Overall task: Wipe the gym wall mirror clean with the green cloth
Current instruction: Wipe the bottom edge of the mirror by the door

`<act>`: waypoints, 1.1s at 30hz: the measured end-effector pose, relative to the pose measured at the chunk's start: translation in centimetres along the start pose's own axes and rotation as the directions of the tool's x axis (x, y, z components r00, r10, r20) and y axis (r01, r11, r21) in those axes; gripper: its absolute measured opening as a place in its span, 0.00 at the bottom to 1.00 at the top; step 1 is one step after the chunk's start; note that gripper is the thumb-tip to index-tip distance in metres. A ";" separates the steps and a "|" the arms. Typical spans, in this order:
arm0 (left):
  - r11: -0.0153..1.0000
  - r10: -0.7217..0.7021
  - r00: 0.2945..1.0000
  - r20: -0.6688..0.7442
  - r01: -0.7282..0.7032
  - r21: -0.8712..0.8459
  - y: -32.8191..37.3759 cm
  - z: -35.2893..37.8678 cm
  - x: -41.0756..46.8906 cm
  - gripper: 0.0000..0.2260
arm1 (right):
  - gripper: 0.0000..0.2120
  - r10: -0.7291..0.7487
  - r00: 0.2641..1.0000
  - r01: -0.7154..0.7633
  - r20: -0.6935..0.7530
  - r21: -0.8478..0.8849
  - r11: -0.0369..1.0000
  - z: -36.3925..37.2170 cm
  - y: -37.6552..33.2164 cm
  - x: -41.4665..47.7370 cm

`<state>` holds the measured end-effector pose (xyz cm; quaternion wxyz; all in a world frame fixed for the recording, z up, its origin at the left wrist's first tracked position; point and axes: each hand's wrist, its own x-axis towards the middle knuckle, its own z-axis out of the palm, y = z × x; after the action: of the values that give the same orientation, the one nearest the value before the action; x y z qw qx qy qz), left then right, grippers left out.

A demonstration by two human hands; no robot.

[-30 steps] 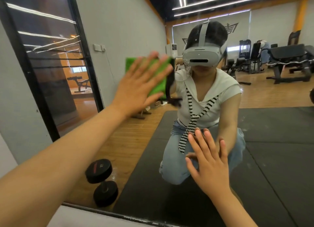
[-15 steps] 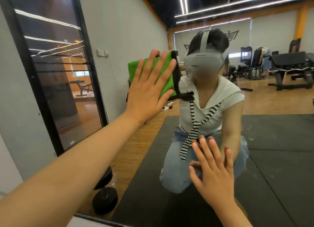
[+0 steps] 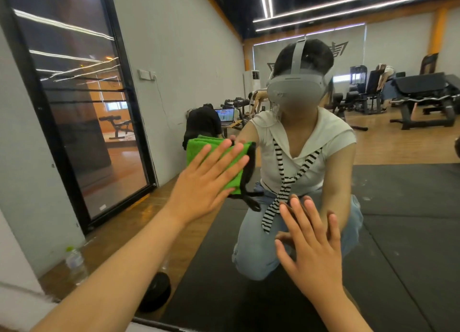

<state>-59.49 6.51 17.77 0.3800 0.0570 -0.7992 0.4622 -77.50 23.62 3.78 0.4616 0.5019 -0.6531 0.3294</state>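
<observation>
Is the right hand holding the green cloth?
No, the left hand presses the green cloth to the mirror; the right hand is bare.

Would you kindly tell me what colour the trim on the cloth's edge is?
Black trim on the green cloth; the head view shows it best.

**Bright, even gym light through a wide-angle lens**

The indoor light is soft and bright, and shadows are faint. Long ceiling strip lights (image 3: 348,1) appear in the mirror (image 3: 410,232) as thin white lines. They leave streaky glare on the dark glass door (image 3: 74,112) at left. Straight lines lean and bow toward the edges. The left forearm (image 3: 112,282), nearest the camera, looks soft, as does the bottom-left corner.
</observation>
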 end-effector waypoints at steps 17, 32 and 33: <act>0.637 -0.730 0.674 0.116 0.731 -0.243 9.0 1.7 -5.8 0.33 | 0.33 0.004 0.999 -0.005 -0.044 -0.019 1.000 0.6 -0.1 0.0; 0.148 -0.912 0.252 0.323 0.938 -0.313 21.2 3.6 -11.0 0.32 | 0.32 -0.006 1.000 0.006 0.023 0.016 1.000 -0.4 0.1 0.0; 0.102 -0.907 0.212 0.365 0.949 -0.298 23.1 3.6 -10.9 0.34 | 0.32 -0.005 1.000 0.005 0.029 0.016 1.000 -0.4 0.1 0.0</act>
<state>-64.03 13.99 -6.50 0.5491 0.4724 -0.6837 -0.0890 -77.48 24.04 3.95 0.4488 0.5119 -0.6560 0.3260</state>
